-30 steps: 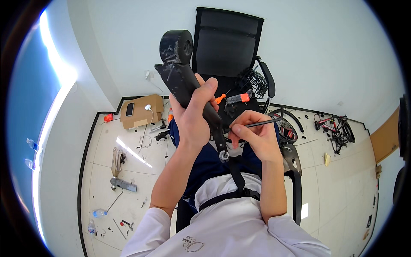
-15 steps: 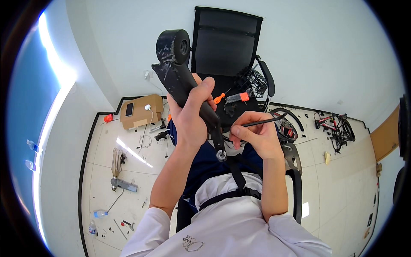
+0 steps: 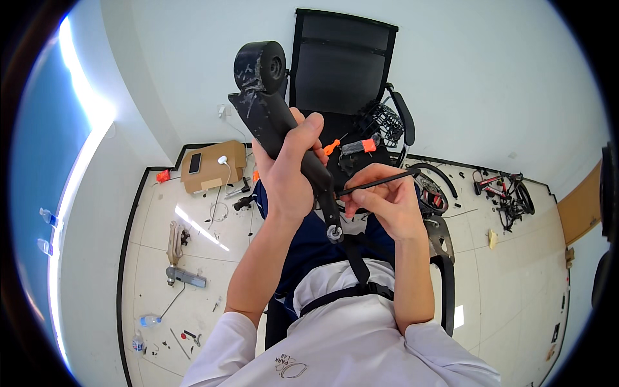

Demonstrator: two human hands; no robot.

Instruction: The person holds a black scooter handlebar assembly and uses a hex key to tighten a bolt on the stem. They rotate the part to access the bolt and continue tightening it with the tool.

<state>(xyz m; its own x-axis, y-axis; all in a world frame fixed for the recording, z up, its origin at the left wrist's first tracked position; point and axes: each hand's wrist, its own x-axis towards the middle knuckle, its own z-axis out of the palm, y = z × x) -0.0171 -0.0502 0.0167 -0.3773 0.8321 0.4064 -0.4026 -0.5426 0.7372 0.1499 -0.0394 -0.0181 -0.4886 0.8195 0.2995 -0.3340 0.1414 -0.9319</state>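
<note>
My left hand grips a long black arm-shaped part with a round hub at its top end and a small metal fitting at its lower end. The part is held up in front of me, tilted from upper left to lower right. My right hand holds a thin black rod-like tool, whose tip meets the side of the black part just right of my left hand.
A black office chair stands ahead with orange-tipped tools and a black mesh piece on its seat. A cardboard box, metal parts, small tools and bottles lie on the tiled floor at left. More black parts lie at right.
The black part has shifted slightly left and tilted. My right hand has moved the thin tool in closer to the part.
</note>
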